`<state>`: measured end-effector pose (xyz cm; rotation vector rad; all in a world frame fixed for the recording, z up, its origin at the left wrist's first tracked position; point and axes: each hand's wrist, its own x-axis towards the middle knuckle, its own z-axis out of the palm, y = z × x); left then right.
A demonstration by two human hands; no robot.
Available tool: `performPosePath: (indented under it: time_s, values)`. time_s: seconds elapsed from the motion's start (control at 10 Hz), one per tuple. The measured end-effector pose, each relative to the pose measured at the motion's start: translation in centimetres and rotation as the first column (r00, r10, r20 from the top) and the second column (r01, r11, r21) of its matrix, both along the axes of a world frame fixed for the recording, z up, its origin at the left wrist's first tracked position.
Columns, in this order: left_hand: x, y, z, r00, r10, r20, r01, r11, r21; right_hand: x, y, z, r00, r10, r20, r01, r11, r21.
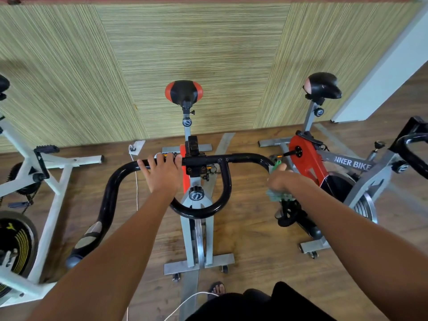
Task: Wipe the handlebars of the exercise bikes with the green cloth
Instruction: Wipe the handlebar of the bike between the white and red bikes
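The middle exercise bike's black handlebar (243,157) runs across the centre of the view, with an inner loop (228,188) curving toward me. My left hand (163,172) grips the bar just left of the stem. My right hand (281,180) is wrapped around the bar's right downward bend with the green cloth (276,196) bunched in it. Green cloth peeks out above and below the fingers. The right end of the bar is hidden under that hand.
A white bike (46,172) stands at the left. A grey and red bike (308,158) stands at the right, its black handlebar (412,154) near the right edge. A white cable (136,193) trails over the wooden floor. A striped wall panel (185,54) is behind the bikes.
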<state>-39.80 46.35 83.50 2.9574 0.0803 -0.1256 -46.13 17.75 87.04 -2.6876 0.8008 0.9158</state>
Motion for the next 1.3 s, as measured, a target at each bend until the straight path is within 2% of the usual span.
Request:
performPosePath:
  time_s: [0.1, 0.2, 0.3, 0.4, 0.5, 0.6, 0.7, 0.8, 0.9, 1.0, 1.1, 1.2, 1.3]
  values:
    - [-0.1, 0.0, 0.0, 1.0, 0.004, -0.006, -0.004, 1.0, -0.008, -1.2, 0.8, -0.4, 0.996, -0.061, 0.072, 0.063, 0.998, -0.021]
    - [0.0, 0.0, -0.1, 1.0, 0.007, -0.006, -0.007, 1.0, -0.013, -2.4, 1.4, 0.4, 0.998, -0.058, 0.011, 0.059, 0.998, -0.032]
    - [0.2, 0.0, -0.2, 1.0, 0.012, 0.003, -0.012, 1.0, -0.022, -2.6, 2.2, 3.1, 0.995, -0.068, 0.076, 0.071, 0.997, -0.034]
    - [0.3, 0.2, -0.2, 1.0, 0.022, 0.009, -0.022, 0.999, -0.039, -1.3, 3.7, 5.0, 0.948, -0.039, 0.316, 0.018, 0.997, 0.07]
    - [0.1, 0.1, -0.3, 0.999, 0.028, 0.035, -0.026, 0.998, -0.06, -1.0, 8.4, 4.3, 0.826, 0.052, 0.561, -0.225, 0.944, 0.244]
    - [0.1, 0.2, -0.3, 0.998, 0.043, 0.041, -0.039, 0.996, -0.077, -1.1, 11.7, 1.1, 0.777, 0.218, 0.591, -0.381, 0.91, 0.166]
    - [0.2, -0.1, -0.4, 0.998, 0.043, 0.044, -0.04, 0.997, -0.066, -0.5, 13.8, -2.3, 0.769, 0.423, 0.48, -0.442, 0.893, -0.079]
    - [0.2, 0.1, -0.5, 0.998, 0.046, 0.043, -0.043, 0.997, -0.065, 0.3, 14.0, -2.8, 0.744, 0.466, 0.479, -0.45, 0.879, -0.155]
    - [0.3, 0.1, -0.6, 0.998, 0.046, 0.047, -0.043, 0.997, -0.062, 0.2, 13.0, -2.5, 0.73, 0.433, 0.528, -0.452, 0.886, -0.102]
    - [0.3, 0.1, -0.4, 0.998, 0.042, 0.039, -0.04, 0.997, -0.061, -1.1, 12.4, -2.3, 0.762, 0.293, 0.578, -0.382, 0.923, 0.037]
    - [0.2, 0.0, -0.3, 0.998, 0.044, 0.042, -0.041, 0.997, -0.069, -4.2, 12.6, -2.2, 0.777, 0.077, 0.625, -0.292, 0.923, 0.25]
    - [0.0, 0.0, -0.4, 0.998, 0.039, 0.051, -0.035, 0.997, -0.075, -5.4, 12.4, -2.4, 0.763, 0.041, 0.645, -0.29, 0.914, 0.285]
    - [-0.1, 0.1, -0.7, 0.998, 0.026, 0.062, -0.021, 0.996, -0.088, -3.7, 11.0, -2.5, 0.813, -0.053, 0.579, -0.226, 0.889, 0.399]
